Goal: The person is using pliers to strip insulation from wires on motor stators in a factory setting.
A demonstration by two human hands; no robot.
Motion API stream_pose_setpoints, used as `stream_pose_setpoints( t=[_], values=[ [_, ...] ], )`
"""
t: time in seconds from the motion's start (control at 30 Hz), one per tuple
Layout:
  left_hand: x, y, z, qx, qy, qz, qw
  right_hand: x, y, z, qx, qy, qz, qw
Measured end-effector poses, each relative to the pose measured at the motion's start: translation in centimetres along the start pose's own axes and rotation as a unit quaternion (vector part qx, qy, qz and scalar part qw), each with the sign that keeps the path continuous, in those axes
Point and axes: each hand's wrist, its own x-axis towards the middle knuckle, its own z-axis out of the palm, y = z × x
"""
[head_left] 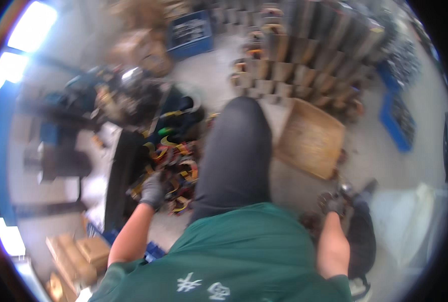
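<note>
Looking down, you have your right hand (333, 205) near right, your left hand (153, 190) at the pile of curved pieces (184, 171), left; blur hides either hand's finger spread. Pieces seem light, stiff: best pinched by edges.

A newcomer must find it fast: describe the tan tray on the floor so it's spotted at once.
Start at the dark-trousered leg mid-picture. On the floor just right of it, between the rows of grey-brown pieces above and the right hand below, lies the wide, open tan tray. Its tan colour sets it apart from the blue bins farther right.
</note>
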Motion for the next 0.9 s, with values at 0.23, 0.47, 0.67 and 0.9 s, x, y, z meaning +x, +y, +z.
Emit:
stream_pose_setpoints(
  t=[0.23,0.47,0.67,0.9],
  values=[
    [2.2,21.2,-8.4,-0.370,0.050,0.302,0.877,2.4,-4.9,-14.9,0.064,0.127,-0.016,0.990],
    [0.9,42.5,-2.4,-0.417,-0.268,0.450,0.743,-3.2,-12.5,-24.8,0.445,-0.024,-0.093,0.890],
    [-1.4,47.2,7.3,-0.367,-0.504,0.419,0.660,-9.4,-17.0,-24.5,0.568,-0.180,-0.119,0.794],
    [0.2,46.4,10.1,-0.349,-0.413,0.462,0.702,-8.9,-18.9,-22.1,0.719,-0.284,-0.154,0.615]
  ],
)
